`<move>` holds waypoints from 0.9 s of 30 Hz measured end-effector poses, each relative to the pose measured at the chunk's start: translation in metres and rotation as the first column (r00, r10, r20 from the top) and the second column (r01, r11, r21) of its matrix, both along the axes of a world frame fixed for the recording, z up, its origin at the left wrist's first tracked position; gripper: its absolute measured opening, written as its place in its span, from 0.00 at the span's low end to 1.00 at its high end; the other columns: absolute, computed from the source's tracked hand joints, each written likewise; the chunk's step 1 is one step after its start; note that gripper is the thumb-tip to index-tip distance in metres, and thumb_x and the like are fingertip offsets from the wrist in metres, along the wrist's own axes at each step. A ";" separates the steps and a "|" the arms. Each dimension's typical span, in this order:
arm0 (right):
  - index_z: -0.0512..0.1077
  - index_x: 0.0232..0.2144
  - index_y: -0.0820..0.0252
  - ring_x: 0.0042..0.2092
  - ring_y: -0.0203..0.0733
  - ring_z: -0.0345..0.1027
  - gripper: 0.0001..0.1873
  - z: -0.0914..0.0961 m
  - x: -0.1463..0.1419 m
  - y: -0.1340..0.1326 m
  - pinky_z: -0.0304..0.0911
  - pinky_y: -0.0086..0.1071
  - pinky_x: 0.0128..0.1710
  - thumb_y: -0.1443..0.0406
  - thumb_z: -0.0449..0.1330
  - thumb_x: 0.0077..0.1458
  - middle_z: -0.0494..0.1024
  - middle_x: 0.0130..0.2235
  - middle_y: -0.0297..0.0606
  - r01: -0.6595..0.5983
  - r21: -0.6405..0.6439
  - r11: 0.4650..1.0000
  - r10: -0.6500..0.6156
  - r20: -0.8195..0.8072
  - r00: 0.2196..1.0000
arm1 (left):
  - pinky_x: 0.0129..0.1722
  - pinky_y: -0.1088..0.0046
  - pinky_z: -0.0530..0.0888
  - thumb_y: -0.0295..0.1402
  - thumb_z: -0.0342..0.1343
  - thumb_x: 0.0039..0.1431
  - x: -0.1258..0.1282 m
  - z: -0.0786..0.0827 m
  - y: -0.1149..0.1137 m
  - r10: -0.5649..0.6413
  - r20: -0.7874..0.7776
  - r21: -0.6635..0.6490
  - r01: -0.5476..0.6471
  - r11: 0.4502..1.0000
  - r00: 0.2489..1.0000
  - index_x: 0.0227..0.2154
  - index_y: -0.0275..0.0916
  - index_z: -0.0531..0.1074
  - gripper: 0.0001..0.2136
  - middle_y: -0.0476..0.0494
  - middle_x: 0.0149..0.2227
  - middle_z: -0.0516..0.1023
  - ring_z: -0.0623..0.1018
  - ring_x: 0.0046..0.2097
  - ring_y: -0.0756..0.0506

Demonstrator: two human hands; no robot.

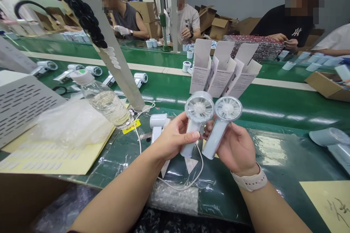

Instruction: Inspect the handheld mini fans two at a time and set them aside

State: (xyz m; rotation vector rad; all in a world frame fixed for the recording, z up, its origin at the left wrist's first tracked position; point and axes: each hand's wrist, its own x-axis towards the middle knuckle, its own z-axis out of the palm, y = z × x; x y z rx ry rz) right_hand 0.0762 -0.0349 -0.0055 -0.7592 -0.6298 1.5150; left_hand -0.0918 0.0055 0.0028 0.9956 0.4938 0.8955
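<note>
Gripping handheld fan (198,114) w/ L hand (173,139), fingers closed round 2nd fan (224,120) in R hand (236,149)

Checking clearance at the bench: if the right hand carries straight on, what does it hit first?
Probably the white handheld fan in the left hand, just ahead of the right hand; depth is unclear. Beyond it, the upright cartons.

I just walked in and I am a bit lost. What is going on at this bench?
A person holds a pale handheld fan in the left hand and another in the right hand, over a green assembly line. Three open product boxes stand upright beyond them. More fans lie on the line, and co-workers are at work across it.
</note>
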 end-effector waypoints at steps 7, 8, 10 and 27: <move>0.74 0.25 0.58 0.25 0.38 0.61 0.18 0.004 0.001 0.001 0.61 0.32 0.24 0.53 0.55 0.55 0.69 0.25 0.36 -0.079 0.063 0.995 0.080 -0.013 0.997 | 0.27 0.76 0.68 0.62 0.65 0.43 0.000 -0.008 0.003 -0.002 -0.062 -0.074 -0.003 0.997 0.998 0.37 0.36 0.69 0.32 0.49 0.27 0.72 0.71 0.26 0.53; 0.73 0.23 0.59 0.24 0.37 0.61 0.19 0.004 0.002 0.001 0.61 0.31 0.24 0.52 0.55 0.55 0.69 0.25 0.37 -0.087 0.075 0.993 0.087 -0.002 0.996 | 0.27 0.75 0.68 0.64 0.61 0.46 0.000 -0.009 0.004 0.004 -0.069 -0.073 -0.009 0.997 0.998 0.37 0.36 0.70 0.32 0.48 0.27 0.73 0.71 0.26 0.52; 0.73 0.23 0.59 0.24 0.37 0.61 0.21 0.003 0.002 0.001 0.61 0.31 0.23 0.50 0.55 0.55 0.70 0.26 0.37 -0.084 0.095 0.992 0.081 0.026 0.996 | 0.26 0.74 0.68 0.64 0.56 0.52 0.000 -0.008 0.004 -0.001 -0.085 -0.066 -0.005 0.998 0.996 0.37 0.36 0.70 0.31 0.46 0.27 0.74 0.72 0.26 0.50; 0.75 0.41 0.50 0.39 0.49 0.77 0.12 0.001 0.010 0.002 0.74 0.48 0.41 0.56 0.60 0.55 0.81 0.37 0.38 0.130 0.063 0.990 -0.134 0.070 0.988 | 0.41 0.62 0.75 0.43 0.64 0.55 -0.003 -0.002 0.004 0.046 -0.124 -0.008 -0.048 0.999 0.991 0.48 0.39 0.64 0.23 0.35 0.47 0.81 0.82 0.45 0.37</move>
